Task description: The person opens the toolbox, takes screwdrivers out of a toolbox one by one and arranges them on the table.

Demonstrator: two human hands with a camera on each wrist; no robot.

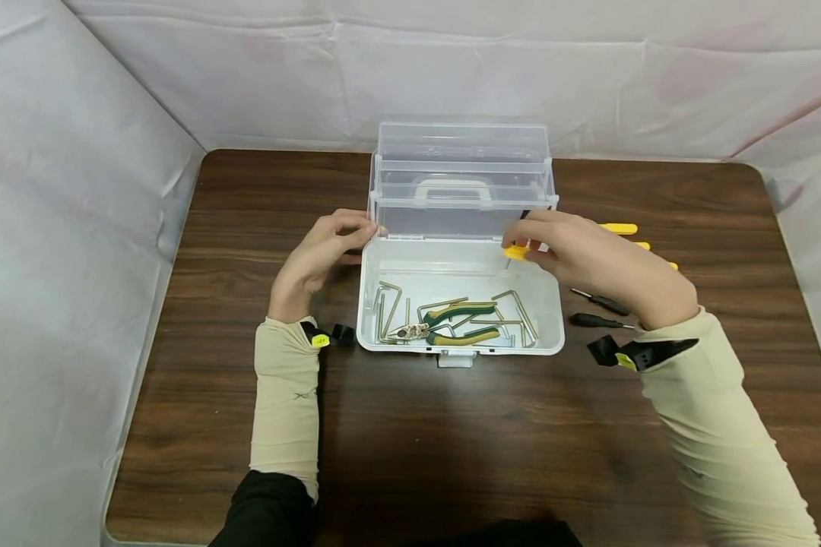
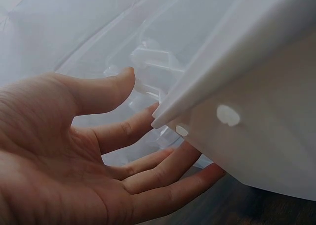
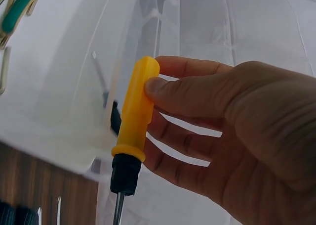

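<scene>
My right hand (image 1: 581,243) grips a yellow-handled screwdriver (image 3: 136,101) above the right rear of a white toolbox (image 1: 554,304). Thumb and fingers pinch the handle; its black collar and metal shaft show in the right wrist view. Behind it is a dark piece with a thin shaft (image 3: 116,117); I cannot tell whether it is held, lying or reflected. With fingers extended, my left hand (image 1: 324,254) touches the toolbox's left rear corner near the hinge, thumb apart. Inside the box lie green-and-yellow pliers (image 1: 461,310) and several hex keys (image 1: 523,315).
The clear lid (image 1: 461,144) stands raised behind the box, with a white carry handle (image 1: 451,184). To the right are yellow handles (image 1: 619,228), partly hidden by my hand, and two black screwdrivers (image 1: 594,320). White cloth (image 1: 246,76) walls border the brown table (image 1: 410,456).
</scene>
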